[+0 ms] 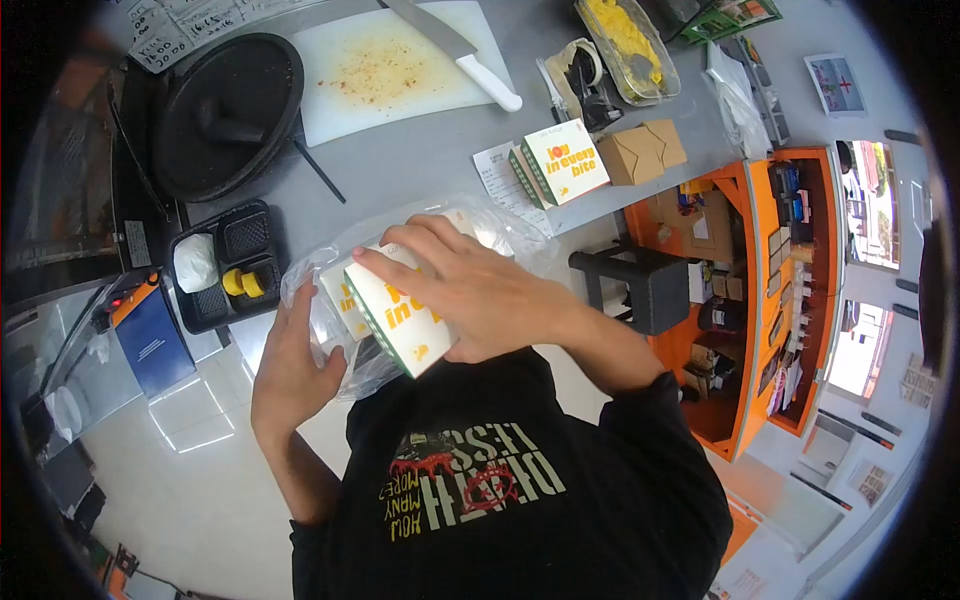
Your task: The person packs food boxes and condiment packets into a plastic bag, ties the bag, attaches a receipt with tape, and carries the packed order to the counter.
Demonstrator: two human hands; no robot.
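Observation:
My right hand (490, 290) grips a white takeaway box (400, 318) with orange lettering and a green patterned side, tilted over a clear plastic bag (370, 382). Its fingers spread across the top of the box. Another white box (341, 300) with similar lettering sits beside it within the bag, partly covered. At the bag's left side, my left hand (290, 375) holds the film, with fingers extended and the thumb apart; the exact contact is partly hidden.
On the grey counter (400, 150) are a black round pan (225, 120), a cutting board (340, 110) with a knife (470, 62), and a black compartment tray (247, 236). A lettered box (565, 165), brown box (640, 155) and yellow food container (625, 45) stand right. A black stool (640, 290) stands beyond.

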